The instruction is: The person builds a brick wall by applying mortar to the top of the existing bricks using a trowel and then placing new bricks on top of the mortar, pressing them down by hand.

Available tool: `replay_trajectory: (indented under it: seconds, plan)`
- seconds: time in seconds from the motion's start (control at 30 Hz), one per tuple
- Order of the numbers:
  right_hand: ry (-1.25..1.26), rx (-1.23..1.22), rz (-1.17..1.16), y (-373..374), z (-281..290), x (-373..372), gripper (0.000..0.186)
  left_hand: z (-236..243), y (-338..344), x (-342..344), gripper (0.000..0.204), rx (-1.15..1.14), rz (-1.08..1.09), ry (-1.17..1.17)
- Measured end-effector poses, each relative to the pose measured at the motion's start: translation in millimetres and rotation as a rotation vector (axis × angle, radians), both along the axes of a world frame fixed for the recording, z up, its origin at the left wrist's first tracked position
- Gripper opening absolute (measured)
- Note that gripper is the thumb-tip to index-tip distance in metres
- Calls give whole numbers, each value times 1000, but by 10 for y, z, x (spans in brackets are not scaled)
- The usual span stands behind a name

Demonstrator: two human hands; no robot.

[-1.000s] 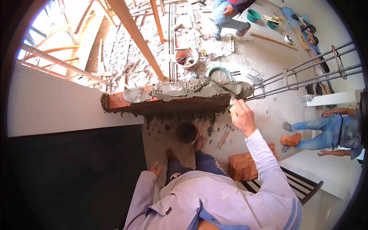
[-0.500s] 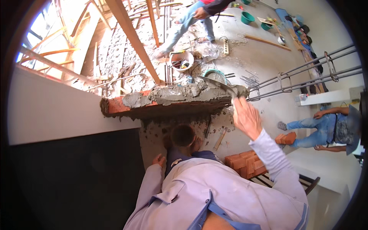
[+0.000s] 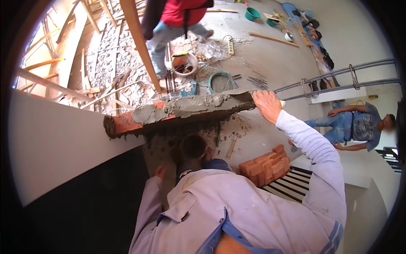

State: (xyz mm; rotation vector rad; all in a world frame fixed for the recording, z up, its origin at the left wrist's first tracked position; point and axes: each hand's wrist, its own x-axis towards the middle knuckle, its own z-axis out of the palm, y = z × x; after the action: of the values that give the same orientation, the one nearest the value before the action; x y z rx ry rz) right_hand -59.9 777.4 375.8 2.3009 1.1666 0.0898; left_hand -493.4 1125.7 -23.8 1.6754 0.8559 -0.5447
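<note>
My right grip (image 3: 267,105) clasps a trowel (image 3: 240,91) at the mortar (image 3: 194,104) | left grip (image 3: 160,172) low, state I can't tell

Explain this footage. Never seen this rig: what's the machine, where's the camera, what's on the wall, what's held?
There's no machine, just a person with two bare hands. The view comes from the left of two wide fisheye cameras worn on the head, looking down, so straight edges bend near the rim.

The right hand grips a trowel at the right end of a brick wall. Grey mortar lies along the wall's top. The left hand is low at the person's left, with nothing visible in it.

A hammer lies on the floor, and a stack of bricks is to the right. Two other people are also in view.
</note>
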Motion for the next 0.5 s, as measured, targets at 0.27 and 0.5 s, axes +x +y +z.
replay_trajectory:
  seconds: [0.27, 0.5]
  plan:
    - [87, 141, -442, -452, 496, -299, 12, -424, 678, -575, 58, 150, -147, -49]
    - [686, 872, -770, 56, -468, -1041, 40, -171, 667, -88, 42, 49, -328, 166]
